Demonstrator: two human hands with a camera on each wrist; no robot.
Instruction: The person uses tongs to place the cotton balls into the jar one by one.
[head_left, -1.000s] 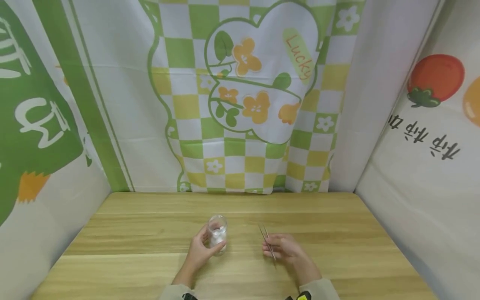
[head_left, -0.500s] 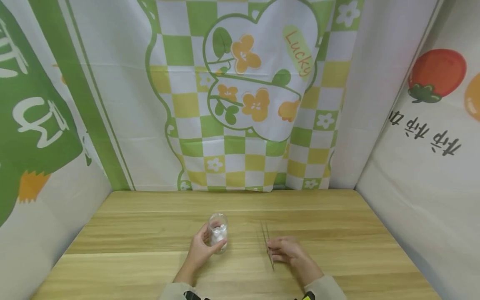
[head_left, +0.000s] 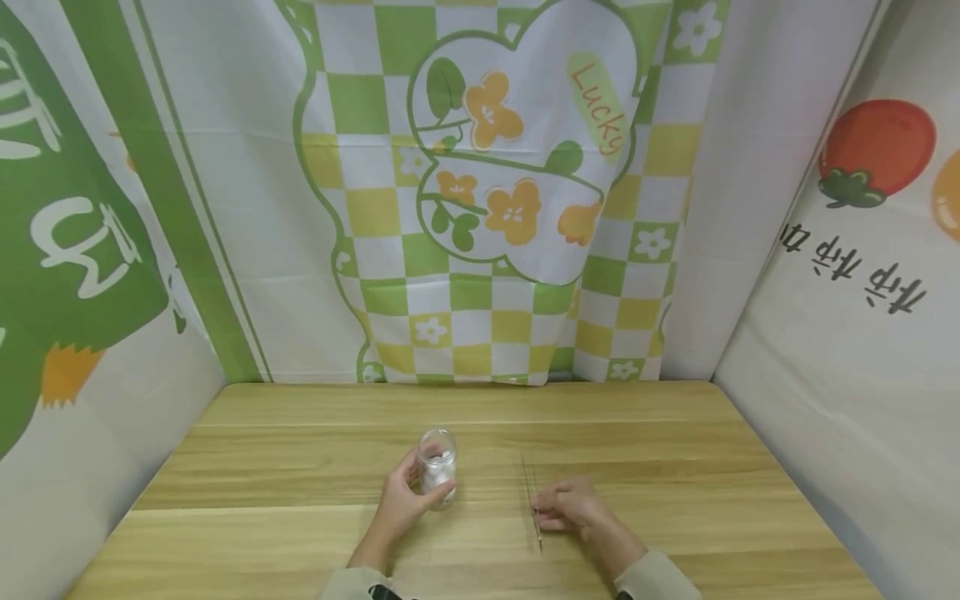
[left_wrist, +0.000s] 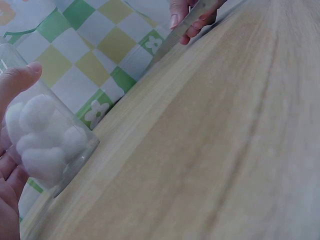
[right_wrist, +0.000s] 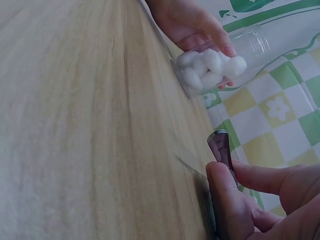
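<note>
My left hand (head_left: 400,502) grips a clear jar (head_left: 438,435) from its left side, with the thumb across the front. The jar stands upright on the wooden table, its mouth uncovered. White cotton balls (right_wrist: 212,61) fill its lower part in the right wrist view. To the right, my right hand (head_left: 576,506) pinches metal tweezers (head_left: 539,533) between thumb and fingers, low over the table. Their two slim tips point away from me and stand apart, faint in the head view. The tweezers' joined end (right_wrist: 220,142) faces the right wrist camera.
The wooden table (head_left: 315,442) reaches back to a green-and-yellow checked cloth (head_left: 465,333). Printed fabric walls (head_left: 825,350) close in the right and left sides. A strip of bare wood lies between the jar and the tweezers.
My right hand has drawn slightly toward me. The tweezers have swung so they point more nearly straight away from me. My left hand and the jar have stayed in place.
</note>
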